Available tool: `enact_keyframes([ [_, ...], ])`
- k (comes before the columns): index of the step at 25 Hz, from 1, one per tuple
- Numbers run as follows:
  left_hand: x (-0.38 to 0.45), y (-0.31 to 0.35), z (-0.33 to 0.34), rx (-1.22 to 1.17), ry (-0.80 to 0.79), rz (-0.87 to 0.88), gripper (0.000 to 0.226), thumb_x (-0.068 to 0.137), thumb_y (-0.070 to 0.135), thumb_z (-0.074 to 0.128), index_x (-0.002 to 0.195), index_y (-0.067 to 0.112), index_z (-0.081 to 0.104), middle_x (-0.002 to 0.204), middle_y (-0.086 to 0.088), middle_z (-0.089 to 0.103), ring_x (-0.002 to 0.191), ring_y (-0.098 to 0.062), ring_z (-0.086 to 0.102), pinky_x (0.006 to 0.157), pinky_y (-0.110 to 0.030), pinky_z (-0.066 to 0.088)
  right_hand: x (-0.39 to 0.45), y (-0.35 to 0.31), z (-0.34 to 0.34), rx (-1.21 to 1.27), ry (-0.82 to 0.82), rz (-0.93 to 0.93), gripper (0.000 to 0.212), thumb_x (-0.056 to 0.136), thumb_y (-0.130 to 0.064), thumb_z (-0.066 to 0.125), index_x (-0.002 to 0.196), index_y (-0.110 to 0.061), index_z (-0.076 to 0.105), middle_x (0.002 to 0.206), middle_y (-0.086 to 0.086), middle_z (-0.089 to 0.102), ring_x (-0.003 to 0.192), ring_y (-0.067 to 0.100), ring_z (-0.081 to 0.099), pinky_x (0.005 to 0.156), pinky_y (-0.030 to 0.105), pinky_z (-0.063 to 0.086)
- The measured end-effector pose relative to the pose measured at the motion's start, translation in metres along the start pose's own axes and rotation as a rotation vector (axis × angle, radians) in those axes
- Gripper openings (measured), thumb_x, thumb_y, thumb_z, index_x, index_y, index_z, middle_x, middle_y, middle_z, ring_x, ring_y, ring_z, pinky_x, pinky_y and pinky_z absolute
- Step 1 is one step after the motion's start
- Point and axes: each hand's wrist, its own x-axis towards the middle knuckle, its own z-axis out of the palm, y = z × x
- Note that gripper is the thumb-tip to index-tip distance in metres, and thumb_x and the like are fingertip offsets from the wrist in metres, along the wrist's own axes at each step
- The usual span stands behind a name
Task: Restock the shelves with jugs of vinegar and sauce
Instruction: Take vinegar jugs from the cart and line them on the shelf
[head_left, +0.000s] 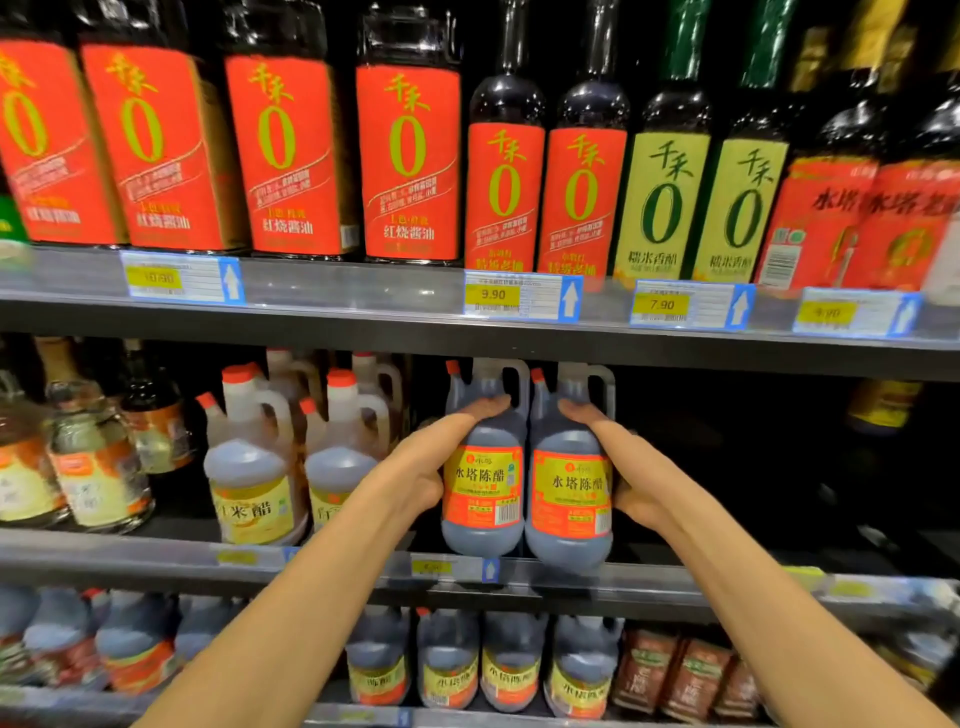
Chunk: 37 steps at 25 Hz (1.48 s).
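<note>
Middle shelf (363, 564): dark open room right of the two jugs. Left hand (415, 467) grips the left jug (483, 493), right hand (628, 467) the right jug (569, 499); jugs touching, at the shelf's front lip. Dark vinegar, red-yellow labels, red caps. Pale vinegar jugs (249, 478) stand left. Sauce bottles (280, 156) above.

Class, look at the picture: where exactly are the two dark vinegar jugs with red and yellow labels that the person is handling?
In the head view, the two dark vinegar jugs stand side by side at the middle shelf front, centre, between the left hand and right hand.
</note>
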Motion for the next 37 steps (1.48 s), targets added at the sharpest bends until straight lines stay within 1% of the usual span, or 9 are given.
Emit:
enact_keyframes([
  [2,0.008,-0.004,-0.002,-0.017,-0.002,0.021,0.034,0.075,0.039,0.088,0.098,0.016,0.078,0.095,-0.009,0.081,0.079,-0.022,0.079,0.063,-0.029,0.060,0.008,0.004,0.002,0.000,0.023,-0.046,0.056,0.073,-0.051,0.084,0.117,-0.018,0.074,0.102,0.009,0.081,0.090,0.025,0.079,0.071,0.034,0.060],
  [5,0.018,-0.016,-0.003,-0.043,0.010,0.098,0.044,0.079,0.035,0.086,0.115,0.013,0.075,0.102,-0.009,0.081,0.089,-0.025,0.079,0.071,-0.032,0.061,0.020,0.016,0.001,-0.003,0.037,-0.105,0.055,0.080,-0.048,0.081,0.124,-0.016,0.070,0.106,0.008,0.081,0.094,0.025,0.079,0.075,0.036,0.059],
  [9,0.030,-0.037,-0.007,-0.017,0.063,0.187,0.049,0.079,0.033,0.086,0.121,0.014,0.071,0.103,-0.008,0.080,0.092,-0.026,0.078,0.085,-0.040,0.061,0.029,0.041,-0.002,-0.002,0.023,-0.155,0.052,0.077,-0.052,0.083,0.117,-0.020,0.075,0.110,0.007,0.080,0.098,0.024,0.078,0.067,0.025,0.062],
  [13,0.041,-0.052,-0.012,0.009,0.071,0.241,0.048,0.077,0.033,0.088,0.119,0.019,0.071,0.103,-0.005,0.081,0.094,-0.023,0.078,0.091,-0.042,0.058,0.038,0.057,-0.004,-0.017,0.010,-0.216,0.054,0.066,-0.063,0.087,0.108,-0.029,0.080,0.114,0.006,0.079,0.104,0.024,0.077,0.071,0.023,0.061],
  [18,0.043,-0.054,-0.017,0.099,0.086,0.278,0.070,0.063,0.049,0.088,0.124,0.024,0.066,0.112,0.002,0.079,0.103,-0.018,0.075,0.098,-0.041,0.056,0.041,0.063,-0.005,-0.020,-0.019,-0.226,0.048,0.069,-0.063,0.086,0.109,-0.038,0.079,0.117,-0.001,0.078,0.106,0.017,0.076,0.075,0.020,0.060],
  [23,0.031,-0.069,-0.013,0.102,0.184,0.281,0.090,0.057,0.064,0.084,0.131,0.028,0.048,0.117,0.014,0.066,0.101,0.001,0.064,0.083,-0.025,0.051,0.035,0.066,-0.009,0.080,0.016,-0.171,0.095,0.057,-0.065,0.092,0.137,-0.025,0.060,0.127,-0.003,0.075,0.116,0.016,0.071,0.098,0.038,0.053],
  [26,0.026,-0.082,-0.009,0.089,0.252,0.272,0.082,0.069,0.058,0.086,0.134,0.024,0.051,0.112,0.019,0.067,0.095,0.008,0.063,0.071,-0.016,0.050,0.028,0.074,-0.011,0.148,0.057,-0.179,0.084,0.066,-0.057,0.087,0.137,-0.021,0.059,0.123,-0.002,0.076,0.111,0.016,0.074,0.092,0.038,0.054],
  [31,0.025,-0.082,-0.002,0.076,0.327,0.229,0.107,0.049,0.072,0.084,0.139,0.022,0.053,0.126,0.005,0.069,0.112,-0.017,0.066,0.093,-0.039,0.054,0.023,0.086,0.001,0.149,0.125,-0.192,0.088,0.059,-0.060,0.088,0.134,-0.025,0.060,0.119,-0.005,0.077,0.109,0.017,0.074,0.093,0.041,0.057],
  [37,0.036,-0.082,-0.005,0.025,0.344,0.222,0.094,0.048,0.069,0.084,0.127,0.026,0.058,0.114,0.008,0.072,0.101,-0.013,0.070,0.075,-0.030,0.054,0.039,0.083,0.004,0.137,0.116,-0.203,0.081,0.062,-0.061,0.084,0.131,-0.026,0.062,0.118,-0.005,0.077,0.109,0.017,0.074,0.096,0.042,0.056],
])
